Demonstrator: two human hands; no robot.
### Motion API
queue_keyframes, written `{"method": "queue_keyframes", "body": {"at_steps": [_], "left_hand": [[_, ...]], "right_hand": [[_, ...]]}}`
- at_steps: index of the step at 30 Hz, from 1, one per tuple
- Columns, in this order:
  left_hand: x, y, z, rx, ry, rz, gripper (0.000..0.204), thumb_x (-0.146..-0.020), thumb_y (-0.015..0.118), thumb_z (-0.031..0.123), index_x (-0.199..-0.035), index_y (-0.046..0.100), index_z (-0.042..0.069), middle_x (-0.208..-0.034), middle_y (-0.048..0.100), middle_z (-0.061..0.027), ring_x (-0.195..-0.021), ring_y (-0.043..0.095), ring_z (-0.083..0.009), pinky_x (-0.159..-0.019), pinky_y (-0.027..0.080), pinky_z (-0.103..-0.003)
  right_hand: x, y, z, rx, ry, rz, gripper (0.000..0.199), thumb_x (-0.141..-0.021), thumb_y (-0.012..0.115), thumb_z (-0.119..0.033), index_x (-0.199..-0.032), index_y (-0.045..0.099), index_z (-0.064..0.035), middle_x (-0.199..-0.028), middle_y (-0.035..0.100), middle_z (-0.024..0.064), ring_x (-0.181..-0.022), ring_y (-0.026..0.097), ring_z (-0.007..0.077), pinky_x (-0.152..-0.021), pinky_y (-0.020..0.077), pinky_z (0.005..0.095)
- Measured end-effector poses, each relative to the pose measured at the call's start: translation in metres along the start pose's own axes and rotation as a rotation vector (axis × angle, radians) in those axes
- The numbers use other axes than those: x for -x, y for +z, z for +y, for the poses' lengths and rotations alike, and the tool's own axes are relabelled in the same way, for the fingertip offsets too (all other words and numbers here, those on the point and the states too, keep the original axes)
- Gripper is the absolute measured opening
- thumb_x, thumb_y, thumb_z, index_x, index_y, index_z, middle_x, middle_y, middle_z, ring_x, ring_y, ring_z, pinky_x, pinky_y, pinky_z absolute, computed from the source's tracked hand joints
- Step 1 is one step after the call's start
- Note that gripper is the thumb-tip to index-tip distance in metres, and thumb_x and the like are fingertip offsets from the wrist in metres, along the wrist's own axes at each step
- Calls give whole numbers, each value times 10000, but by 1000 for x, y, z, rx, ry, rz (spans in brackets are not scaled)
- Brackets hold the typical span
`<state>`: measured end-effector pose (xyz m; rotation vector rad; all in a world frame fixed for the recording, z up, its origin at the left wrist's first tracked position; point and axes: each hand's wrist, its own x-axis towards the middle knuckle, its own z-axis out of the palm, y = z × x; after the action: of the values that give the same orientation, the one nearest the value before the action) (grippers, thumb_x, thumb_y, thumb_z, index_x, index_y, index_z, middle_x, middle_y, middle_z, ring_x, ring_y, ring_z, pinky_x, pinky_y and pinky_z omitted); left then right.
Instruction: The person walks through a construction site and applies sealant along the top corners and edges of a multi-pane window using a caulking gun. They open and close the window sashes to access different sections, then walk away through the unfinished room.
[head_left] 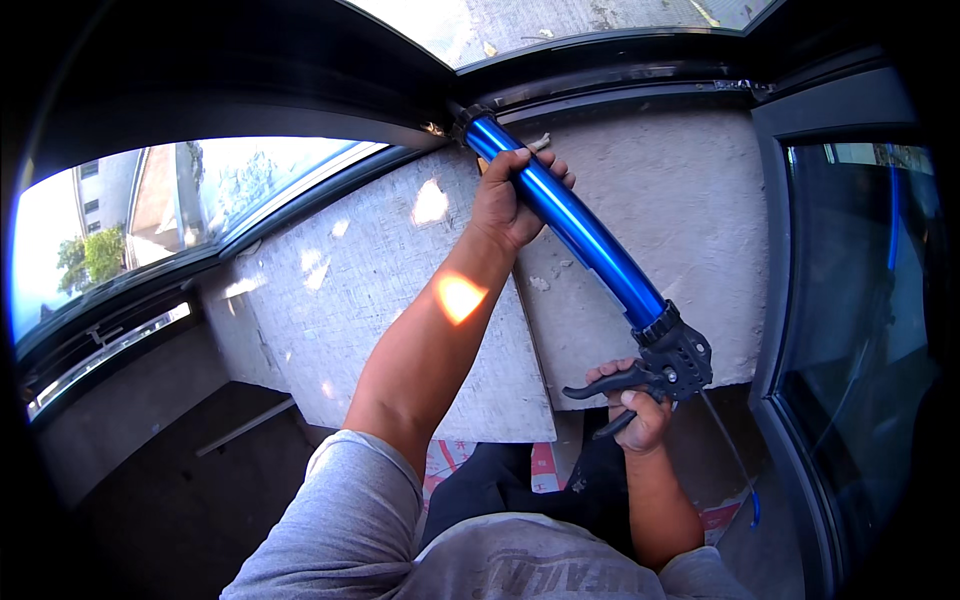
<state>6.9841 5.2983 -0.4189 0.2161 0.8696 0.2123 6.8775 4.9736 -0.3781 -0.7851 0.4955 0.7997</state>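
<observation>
Left hand [505, 205] reaches far forward, arm nearly straight, closed round the upper barrel of a blue caulking gun [590, 235] – thumb over the top, fingertips showing on the far side. Right hand [645, 422] is low and near the body, elbow bent, fingers curled at the black trigger lever [610, 380] w/ the thumb by the black handle [612, 427]; lever & handle stand apart at their free ends. The gun slants between the two hands, its black front cap [468, 122] up by the corner of the dark window frame [395, 118] – can't tell from here if it touches. Barrel's a smooth, shiny metallic-looking tube; black ridged collar [655, 322] at the rear, then a chunky black trigger head [685, 358] and a thin rod [730, 440] ending in a blue hook [756, 510]. Beneath are 2 flat whitish boards, the left one [390, 300] scuffed w/ bright sun patches, the right one [660, 220] paler & blotchy. Dark glass [850, 330] stands at the right. The person wears a grey short-sleeved T-shirt [470, 565] w/ dark block lettering on the chest, upside down in this view, plus dark trousers [480, 485]. On the floor btwn the legs, a red-and-white sheet [543, 465] bears printed characters, too small to make out.
</observation>
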Motion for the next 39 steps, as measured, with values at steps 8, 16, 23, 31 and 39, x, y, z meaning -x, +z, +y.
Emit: {"method": "queue_keyframes", "body": {"at_steps": [8,16,23,31,39], "left_hand": [[-6,-2,1,-9,16,7,225,-815,715,144,-1000,639,42,-930,686,-117,-908,696,-288,-951,588,-515],[-4,1,1,-16,32,24,190,-808,722,148,-935,647,28,-915,692,-135,-866,708,-296,-905,609,-503],[1,9,2,-69,58,121,259,-864,720,228,-982,628,17,-883,667,-136,-865,699,-290,-884,609,-499],[-1,29,5,-324,190,284,365,-915,686,258,-1126,480,44,-832,614,-148,-736,690,-288,-749,603,-484],[8,29,15,-363,223,335,310,-932,648,270,-1069,492,40,-778,575,-112,-694,659,-260,-700,592,-461]], "right_hand": [[-1,7,0,13,-34,30,465,-703,482,-24,-1151,595,33,-1083,626,176,-1095,651,361,-1016,519,654],[1,13,7,49,-136,-41,426,-749,528,-126,-1140,592,29,-1057,607,169,-1015,647,339,-920,555,589],[3,27,-3,26,-138,-37,401,-787,545,-160,-1140,594,23,-1042,615,168,-990,661,346,-899,565,582],[16,53,-39,30,-66,-37,444,-789,548,-139,-1192,580,43,-1080,634,201,-1030,665,360,-952,553,585],[35,75,-35,185,-83,-140,493,-775,524,-75,-1255,563,30,-1189,598,174,-1161,614,344,-1078,479,626]]}}
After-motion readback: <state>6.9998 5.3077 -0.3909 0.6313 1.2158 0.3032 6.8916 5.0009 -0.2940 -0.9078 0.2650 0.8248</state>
